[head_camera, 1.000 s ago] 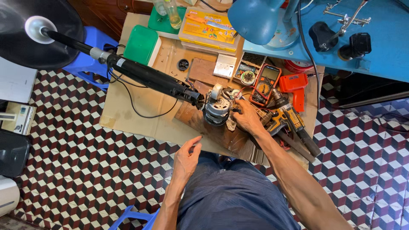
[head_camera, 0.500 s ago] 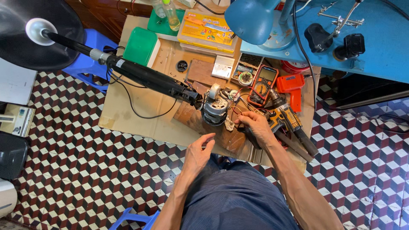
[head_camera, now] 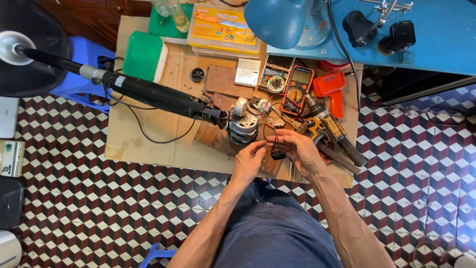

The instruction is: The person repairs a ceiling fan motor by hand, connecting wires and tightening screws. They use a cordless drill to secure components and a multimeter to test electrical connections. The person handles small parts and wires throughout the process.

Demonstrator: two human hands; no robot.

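We find both hands working over the near edge of a cardboard sheet spread on the tiled floor. The right hand is curled around a small black component, gripping it with thin wires running from it toward the fan motor. The left hand sits just beside it, fingers partly closed, fingertips meeting the same component; whether it truly grips we cannot tell. The motor lies near the middle of the cardboard, joined to a black fan pole that reaches off the left edge.

Containers: a green lidded box at the far left corner, lid shut, contents unseen. A yellow flat case along the far edge, closed. A small open tray beside the multimeter holds a coil of solder and dark small parts. A cordless drill lies near the right edge.
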